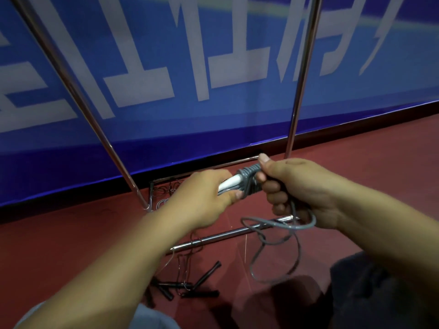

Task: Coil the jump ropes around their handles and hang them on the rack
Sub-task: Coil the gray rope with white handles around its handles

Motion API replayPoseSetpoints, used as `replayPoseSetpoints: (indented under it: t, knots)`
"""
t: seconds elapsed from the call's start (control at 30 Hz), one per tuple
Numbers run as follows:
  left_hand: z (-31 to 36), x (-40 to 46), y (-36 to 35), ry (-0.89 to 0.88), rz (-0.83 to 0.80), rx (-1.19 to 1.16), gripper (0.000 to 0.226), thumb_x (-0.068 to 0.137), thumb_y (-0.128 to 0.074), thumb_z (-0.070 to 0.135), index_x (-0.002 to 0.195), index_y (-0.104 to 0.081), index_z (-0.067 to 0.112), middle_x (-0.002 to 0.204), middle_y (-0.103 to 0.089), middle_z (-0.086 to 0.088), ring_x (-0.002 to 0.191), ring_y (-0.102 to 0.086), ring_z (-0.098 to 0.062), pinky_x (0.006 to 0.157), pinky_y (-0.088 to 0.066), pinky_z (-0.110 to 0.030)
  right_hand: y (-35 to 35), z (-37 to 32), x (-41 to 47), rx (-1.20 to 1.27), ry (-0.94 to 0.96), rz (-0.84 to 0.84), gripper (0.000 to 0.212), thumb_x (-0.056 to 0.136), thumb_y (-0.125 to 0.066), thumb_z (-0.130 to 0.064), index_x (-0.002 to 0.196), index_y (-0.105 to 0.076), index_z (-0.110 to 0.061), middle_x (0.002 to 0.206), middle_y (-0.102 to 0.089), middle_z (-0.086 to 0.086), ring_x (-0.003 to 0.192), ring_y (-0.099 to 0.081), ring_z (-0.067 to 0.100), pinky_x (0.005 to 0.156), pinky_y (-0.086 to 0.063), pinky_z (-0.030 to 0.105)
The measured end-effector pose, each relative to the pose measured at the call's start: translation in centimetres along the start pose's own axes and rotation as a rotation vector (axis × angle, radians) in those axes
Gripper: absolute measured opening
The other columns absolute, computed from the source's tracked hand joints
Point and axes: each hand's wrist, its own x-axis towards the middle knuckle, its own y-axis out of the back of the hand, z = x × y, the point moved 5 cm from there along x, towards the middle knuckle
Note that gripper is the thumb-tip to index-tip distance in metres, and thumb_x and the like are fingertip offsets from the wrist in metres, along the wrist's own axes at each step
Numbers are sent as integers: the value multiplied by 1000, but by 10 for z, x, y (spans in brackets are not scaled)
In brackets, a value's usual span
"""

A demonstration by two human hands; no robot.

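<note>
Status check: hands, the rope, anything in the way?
Left hand grips white handles. Right hand winds grey jump rope, partly coiled. Black-handled ropes on floor below.

Both hands grip white handles (231, 181) wrapped in grey rope (248, 180); black handles (190, 284) lie on the red floor (71, 245).

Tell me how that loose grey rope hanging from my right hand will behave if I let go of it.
The grey rope looks floppy: it sags in slack loops below the right hand, so it would probably drop and tangle. The turns already wound on the white handles, gripped by the left hand, might loosen.
</note>
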Motion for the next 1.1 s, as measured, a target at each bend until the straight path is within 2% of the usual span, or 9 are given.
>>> replayPoseSetpoints:
  t: [0.1, 0.27, 0.37, 0.5, 0.6, 0.7, 0.8, 0.9, 1.1]
  knots:
    - [1, 16, 14, -21, -43, 136, 25, 90, -65, 50, 90, -58, 26, 75, -56, 7, 69, -52, -14, 56, -33, -29, 5, -16, 23, 55, -106, -59, 37, 102, -45, -41, 76, -53, -16, 55, -32, -8, 41, -25, 3, 36, -31, 14]
    - [-10, 33, 6, -29, -201, 299, 41, 85, -65, 61, 75, -48, 25, 71, -53, 6, 65, -51, -11, 56, -33, -31, 12, -17, 50, -136, -162, -159, 27, 100, -50, -30, 88, -66, -12, 53, -32, -8, 38, -27, 2, 36, -29, 14]
    - [-9, 38, 6, -57, -191, 327, 46, 79, -63, 69, 79, -58, 24, 68, -56, 5, 64, -53, -13, 56, -39, -32, 9, -16, 55, -85, -176, -223, 24, 101, -48, -23, 90, -65, -10, 55, -30, -7, 39, -23, 1, 36, -26, 14]
    - [-12, 39, 10, -46, -153, 255, 46, 81, -65, 66, 64, -53, 25, 59, -54, 4, 56, -51, -13, 52, -38, -31, 11, -17, 59, -45, -203, -215, 24, 101, -48, -23, 88, -64, -10, 53, -32, -7, 33, -34, 1, 34, -30, 13]
    - [-13, 39, 8, -45, -181, 229, 39, 84, -66, 61, 70, -59, 25, 64, -57, 6, 60, -54, -11, 55, -40, -30, 19, -18, 59, -61, -226, -185, 24, 101, -50, -22, 80, -59, -14, 50, -34, -8, 32, -27, 2, 34, -32, 13]
    - [-16, 39, 5, -40, -204, 177, 35, 83, -69, 58, 73, -61, 25, 63, -58, 7, 61, -55, -11, 56, -42, -30, 26, -18, 58, -90, -264, -172, 23, 96, -55, -25, 75, -57, -15, 49, -34, -7, 34, -31, 2, 35, -37, 16]
    - [-24, 39, 1, -15, -229, 128, 33, 83, -72, 55, 72, -62, 25, 60, -57, 8, 56, -53, -9, 54, -38, -27, 32, -17, 56, -49, -297, -190, 14, 81, -64, -25, 83, -66, -11, 50, -38, -7, 38, -39, 3, 40, -43, 18]
    - [-34, 40, -1, 28, -259, 43, 31, 82, -74, 52, 74, -65, 24, 62, -58, 7, 57, -52, -9, 56, -39, -27, 41, -17, 60, 97, -312, -185, 28, 76, -64, -19, 96, -70, -1, 51, -40, -8, 41, -43, 3, 45, -47, 20]
    - [-38, 36, -17, 51, -414, -167, 24, 84, -77, 42, 79, -71, 20, 60, -55, 8, 56, -47, -8, 57, -37, -27, 63, -17, 82, 103, -215, -84, 47, 69, -68, -15, 115, -59, -15, 60, -45, -5, 52, -30, 4, 50, -45, 20]
